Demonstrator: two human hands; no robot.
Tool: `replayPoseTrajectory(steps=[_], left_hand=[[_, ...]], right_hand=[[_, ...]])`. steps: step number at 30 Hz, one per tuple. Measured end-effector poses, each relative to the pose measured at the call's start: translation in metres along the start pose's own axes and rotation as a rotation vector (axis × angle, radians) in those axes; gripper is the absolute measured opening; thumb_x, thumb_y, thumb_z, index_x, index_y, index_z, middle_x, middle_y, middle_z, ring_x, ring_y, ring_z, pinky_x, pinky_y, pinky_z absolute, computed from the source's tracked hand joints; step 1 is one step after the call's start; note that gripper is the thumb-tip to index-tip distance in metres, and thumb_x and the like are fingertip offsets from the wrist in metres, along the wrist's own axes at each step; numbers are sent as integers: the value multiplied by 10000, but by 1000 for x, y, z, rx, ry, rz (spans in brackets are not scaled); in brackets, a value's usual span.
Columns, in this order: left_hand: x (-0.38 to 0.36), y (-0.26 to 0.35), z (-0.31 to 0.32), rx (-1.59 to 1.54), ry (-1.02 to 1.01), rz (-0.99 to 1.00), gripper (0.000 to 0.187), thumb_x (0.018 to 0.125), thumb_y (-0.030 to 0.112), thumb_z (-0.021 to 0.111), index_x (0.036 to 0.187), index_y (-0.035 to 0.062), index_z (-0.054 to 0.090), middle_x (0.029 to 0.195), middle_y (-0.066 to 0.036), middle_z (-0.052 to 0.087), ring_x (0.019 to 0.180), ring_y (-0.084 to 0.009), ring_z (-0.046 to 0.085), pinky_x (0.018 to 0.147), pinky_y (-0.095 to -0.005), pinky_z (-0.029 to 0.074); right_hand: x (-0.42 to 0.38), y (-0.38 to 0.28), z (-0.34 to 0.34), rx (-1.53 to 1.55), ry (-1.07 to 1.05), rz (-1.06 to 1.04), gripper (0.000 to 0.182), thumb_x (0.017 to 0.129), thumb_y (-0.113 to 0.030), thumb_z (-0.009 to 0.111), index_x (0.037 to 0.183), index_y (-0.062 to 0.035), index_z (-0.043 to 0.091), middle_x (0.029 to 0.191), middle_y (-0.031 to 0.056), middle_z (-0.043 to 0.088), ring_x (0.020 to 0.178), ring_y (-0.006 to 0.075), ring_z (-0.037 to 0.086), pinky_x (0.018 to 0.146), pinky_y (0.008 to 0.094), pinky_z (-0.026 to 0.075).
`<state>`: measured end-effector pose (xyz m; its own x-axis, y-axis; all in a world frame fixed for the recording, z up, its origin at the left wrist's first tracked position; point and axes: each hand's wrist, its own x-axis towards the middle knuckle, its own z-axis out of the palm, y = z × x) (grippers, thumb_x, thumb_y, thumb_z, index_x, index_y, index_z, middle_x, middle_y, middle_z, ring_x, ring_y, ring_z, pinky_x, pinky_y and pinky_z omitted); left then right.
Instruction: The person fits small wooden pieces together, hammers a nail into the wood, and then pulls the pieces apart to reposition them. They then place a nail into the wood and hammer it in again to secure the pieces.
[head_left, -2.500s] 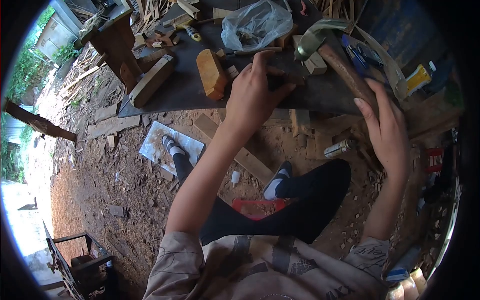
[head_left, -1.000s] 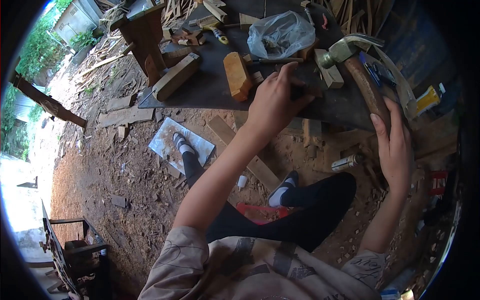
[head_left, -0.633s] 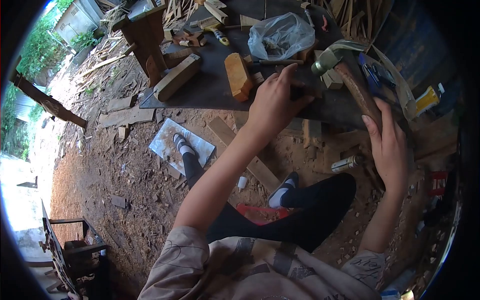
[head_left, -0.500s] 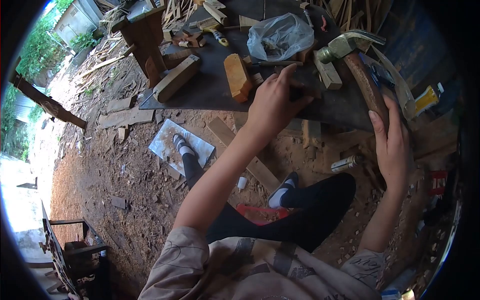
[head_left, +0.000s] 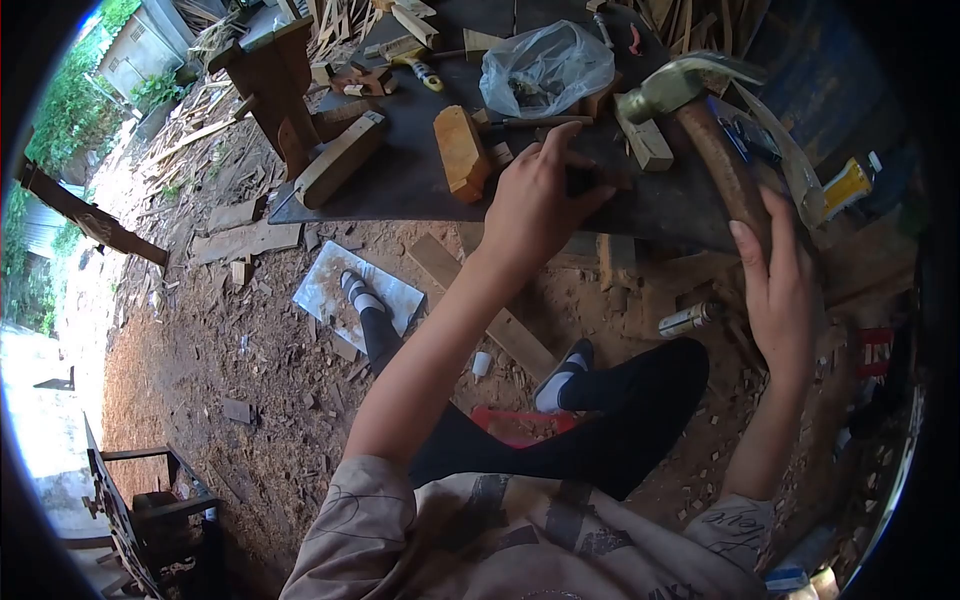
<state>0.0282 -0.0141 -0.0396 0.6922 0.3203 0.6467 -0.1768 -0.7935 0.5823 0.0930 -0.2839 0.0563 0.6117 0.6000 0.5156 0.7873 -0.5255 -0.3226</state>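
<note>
My right hand (head_left: 785,285) is wrapped round the wooden handle of a claw hammer (head_left: 725,165), whose metal head is raised above the table's right side. At the table's front edge, my left hand (head_left: 530,200) curls, thumb and forefinger apart, round a small dark wooden piece (head_left: 598,180). Much of that piece is in shadow or behind the fingers. Just left of this hand lies an orange-brown wooden block (head_left: 461,155). A thin rod-like tool (head_left: 545,121) rests beyond the fingers. Under the hammer head sits a pale wood block (head_left: 645,145).
On the dark table (head_left: 410,190) are a clear plastic bag (head_left: 550,70), a yellow-handled tool (head_left: 424,72) and a long wood block (head_left: 340,160). A yellow bottle (head_left: 848,188) stands at the right. Below lie a spray can (head_left: 686,319), a plank (head_left: 520,340) and wood scraps.
The table and its things have shifted slightly left and up in view. The hammer head sits slightly further left; both hands keep much the same hold.
</note>
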Motion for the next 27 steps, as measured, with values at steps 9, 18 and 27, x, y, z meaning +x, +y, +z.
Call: replayPoseTrajectory(steps=[9,18,27], left_hand=[[0,0,1,15,2,4,714,850,273,920,1442,79,569,1087,-82,818,1109,-328,760,944,-443,591],[0,0,1,23,9,-13,716,847,282,923,1441,97,569,1086,-76,819,1114,-331,757,955,-449,586],[1,0,1,11,5,11,701,852,272,919,1434,94,572,1083,-80,818,1114,-342,758,939,-446,596]], right_hand=[[5,8,-1,19,37,-3,458,1146,-396,546,1477,-80,549,1155,257,748,1034,452,758,824,522,576],[-5,1,1,-153,-165,-13,428,1139,-374,565,1461,-92,561,1179,243,744,1050,450,760,813,510,590],[0,10,0,178,21,205,441,1158,-410,529,1478,-107,560,1196,193,748,1082,369,732,902,456,558]])
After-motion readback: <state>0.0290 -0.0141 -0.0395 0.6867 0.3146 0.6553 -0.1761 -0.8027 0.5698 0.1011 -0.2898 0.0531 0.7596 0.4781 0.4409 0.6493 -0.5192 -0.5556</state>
